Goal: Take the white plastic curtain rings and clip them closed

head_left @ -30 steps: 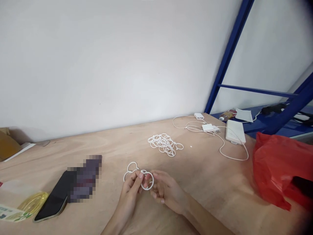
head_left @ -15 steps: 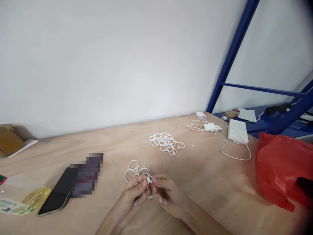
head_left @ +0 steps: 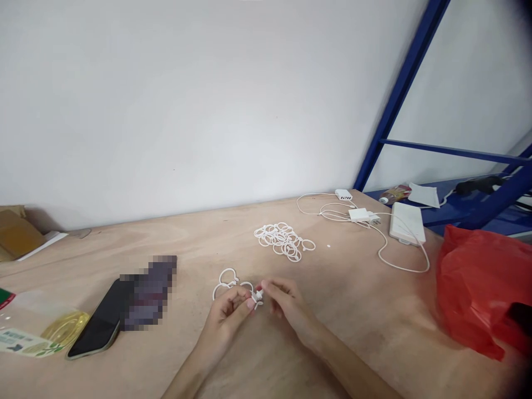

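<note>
My left hand (head_left: 228, 316) and my right hand (head_left: 286, 306) meet over the wooden table (head_left: 357, 310), both pinching a small white plastic ring (head_left: 257, 296) at its clasp between the fingertips. The ring is mostly hidden by my fingers. Just beyond my left fingers lie a few linked white rings (head_left: 228, 281) on the table. A loose pile of several white rings (head_left: 283, 241) sits farther back, apart from both hands.
A dark phone (head_left: 100, 327) and a blurred dark object lie left. Yellow tape roll (head_left: 66, 328) and a label sit at far left. White chargers and cable (head_left: 361, 217), a white power bank (head_left: 406, 224), a red plastic bag (head_left: 477, 288) and blue shelf frame (head_left: 399, 94) are right.
The ring was held open and flat a second ago; now my fingers have closed on its clasp. Both hands shifted slightly up and away from me.
</note>
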`<state>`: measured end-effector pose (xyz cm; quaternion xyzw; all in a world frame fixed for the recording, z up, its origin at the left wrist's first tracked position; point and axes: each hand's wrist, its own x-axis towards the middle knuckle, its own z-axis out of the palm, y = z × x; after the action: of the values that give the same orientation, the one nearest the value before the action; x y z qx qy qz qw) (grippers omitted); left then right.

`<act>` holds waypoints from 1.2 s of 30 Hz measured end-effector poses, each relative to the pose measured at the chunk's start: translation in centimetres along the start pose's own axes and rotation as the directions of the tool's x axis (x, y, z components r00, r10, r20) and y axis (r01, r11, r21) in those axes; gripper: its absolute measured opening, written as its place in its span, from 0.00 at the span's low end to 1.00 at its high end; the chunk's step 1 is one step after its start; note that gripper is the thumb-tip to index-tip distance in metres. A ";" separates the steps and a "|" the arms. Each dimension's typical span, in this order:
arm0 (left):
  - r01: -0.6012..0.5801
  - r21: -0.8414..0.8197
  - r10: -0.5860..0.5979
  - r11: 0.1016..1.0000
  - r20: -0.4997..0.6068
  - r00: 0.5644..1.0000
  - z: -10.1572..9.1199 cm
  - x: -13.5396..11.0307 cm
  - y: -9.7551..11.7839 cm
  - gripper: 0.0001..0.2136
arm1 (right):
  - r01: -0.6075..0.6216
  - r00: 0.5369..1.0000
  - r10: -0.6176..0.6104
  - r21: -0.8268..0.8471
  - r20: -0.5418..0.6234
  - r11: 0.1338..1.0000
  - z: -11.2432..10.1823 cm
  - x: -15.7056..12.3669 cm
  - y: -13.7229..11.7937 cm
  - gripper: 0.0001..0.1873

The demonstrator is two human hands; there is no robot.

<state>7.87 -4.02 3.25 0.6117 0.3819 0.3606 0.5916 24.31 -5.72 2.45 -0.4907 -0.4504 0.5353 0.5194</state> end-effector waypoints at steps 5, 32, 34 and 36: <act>-0.187 0.594 0.256 0.782 -0.032 0.966 -0.1 0.1 -1.1 0.06 | 0.032 0.877 -0.409 -0.820 -0.251 0.571 -3.9 3.2 0.2 0.11; -0.215 0.464 0.293 0.859 -0.101 0.951 0.0 0.0 -1.8 0.09 | 0.122 0.952 -0.034 0.276 -0.303 0.953 -3.4 3.7 -0.8 0.06; -0.188 0.432 0.269 0.882 -0.137 0.953 0.2 0.1 -1.7 0.11 | 0.029 0.986 0.040 0.401 -0.162 0.916 -1.9 2.9 -0.8 0.05; -0.167 0.381 0.245 0.909 -0.166 0.955 0.3 0.1 -1.6 0.14 | -0.078 0.996 0.089 0.424 -0.006 0.902 -0.4 2.1 -0.7 0.06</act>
<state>8.18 -4.04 1.63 0.7058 0.4350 0.4071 0.3833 24.83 -3.62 3.00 -0.3920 -0.2953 0.6358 0.5957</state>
